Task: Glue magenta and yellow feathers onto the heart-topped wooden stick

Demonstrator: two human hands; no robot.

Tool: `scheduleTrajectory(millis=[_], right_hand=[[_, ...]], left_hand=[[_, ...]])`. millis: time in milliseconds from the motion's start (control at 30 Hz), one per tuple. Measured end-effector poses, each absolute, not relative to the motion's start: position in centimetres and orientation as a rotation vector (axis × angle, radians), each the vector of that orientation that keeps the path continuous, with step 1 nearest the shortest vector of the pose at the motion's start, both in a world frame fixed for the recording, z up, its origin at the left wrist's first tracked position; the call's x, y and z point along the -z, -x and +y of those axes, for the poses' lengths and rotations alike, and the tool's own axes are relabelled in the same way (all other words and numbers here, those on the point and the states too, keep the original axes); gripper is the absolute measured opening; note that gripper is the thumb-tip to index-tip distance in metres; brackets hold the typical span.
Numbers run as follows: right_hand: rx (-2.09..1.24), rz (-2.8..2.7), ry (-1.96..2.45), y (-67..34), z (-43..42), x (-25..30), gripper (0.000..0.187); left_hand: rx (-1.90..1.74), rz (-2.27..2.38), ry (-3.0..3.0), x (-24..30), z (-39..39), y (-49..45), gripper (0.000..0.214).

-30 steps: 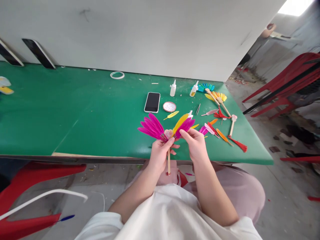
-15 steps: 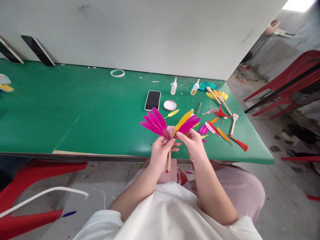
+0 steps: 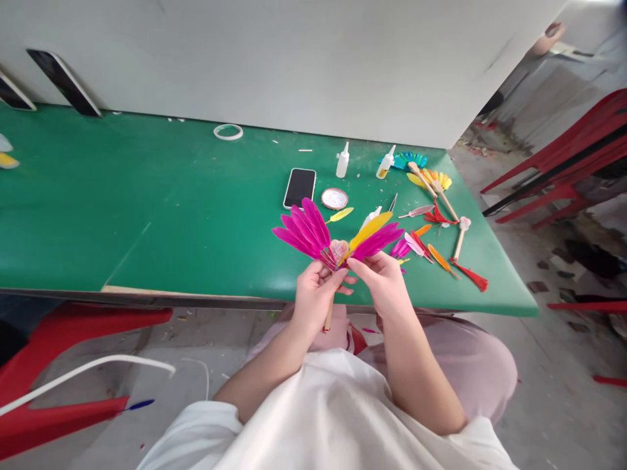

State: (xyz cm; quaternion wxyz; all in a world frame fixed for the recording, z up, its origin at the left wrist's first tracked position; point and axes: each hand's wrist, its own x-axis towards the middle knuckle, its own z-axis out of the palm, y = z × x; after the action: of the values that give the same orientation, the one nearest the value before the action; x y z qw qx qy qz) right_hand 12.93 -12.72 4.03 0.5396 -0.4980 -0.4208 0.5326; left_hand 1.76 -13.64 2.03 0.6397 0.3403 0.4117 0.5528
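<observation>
My left hand (image 3: 316, 297) grips a feather fan (image 3: 306, 233) by its wooden stick, which pokes out below the fist. Magenta feathers spread to the left of a small pink heart piece (image 3: 338, 249) at the fan's hub. My right hand (image 3: 385, 284) pinches the base of the magenta and yellow feathers (image 3: 375, 236) on the fan's right side. Both hands hover over the near edge of the green table (image 3: 147, 209).
On the table lie a black phone (image 3: 300, 187), a round white lid (image 3: 334, 198), two small glue bottles (image 3: 342, 160), loose coloured feathers (image 3: 431, 251), finished fans (image 3: 426, 179) and a white tape ring (image 3: 228, 132). Red plastic chairs (image 3: 573, 163) stand at right and lower left.
The fan and both hands have shifted slightly up and right; the right-side feathers splay out a little wider. The camera view has tilted a bit.
</observation>
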Motion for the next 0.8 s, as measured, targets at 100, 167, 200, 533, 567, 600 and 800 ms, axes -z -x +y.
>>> scheduleTrajectory(millis=[100,167,200,533,567,600,800], right_hand=[[-1.233,-1.009,1.204,-12.84,-12.81,-4.07,0.019],[-1.216,-1.01,1.208,-12.73,-12.84,-4.09,0.018],[-1.21,-1.009,1.207,-12.66,-12.85,-4.09,0.018],[-1.197,-0.978,1.215,-12.14,-12.96,-4.09,0.017],[-1.194,-0.978,1.213,-12.12,-12.97,-4.11,0.017],[-1.193,-0.981,1.21,-12.11,-12.98,-4.13,0.017],[-1.187,-0.999,1.198,-12.06,-12.97,-4.16,0.015]], left_hand=[[-1.26,0.949,-0.768,-2.05,-13.64,-1.76,0.024],[-1.263,0.943,-0.768,-2.06,-13.65,-1.77,0.025],[-1.262,0.936,-0.767,-2.07,-13.66,-1.77,0.025],[-1.262,0.929,-0.743,-2.46,-13.72,-1.89,0.025],[-1.262,0.927,-0.743,-2.43,-13.71,-1.9,0.026],[-1.263,0.923,-0.745,-2.39,-13.7,-1.9,0.026],[-1.272,0.919,-0.74,-2.26,-13.67,-1.91,0.026]])
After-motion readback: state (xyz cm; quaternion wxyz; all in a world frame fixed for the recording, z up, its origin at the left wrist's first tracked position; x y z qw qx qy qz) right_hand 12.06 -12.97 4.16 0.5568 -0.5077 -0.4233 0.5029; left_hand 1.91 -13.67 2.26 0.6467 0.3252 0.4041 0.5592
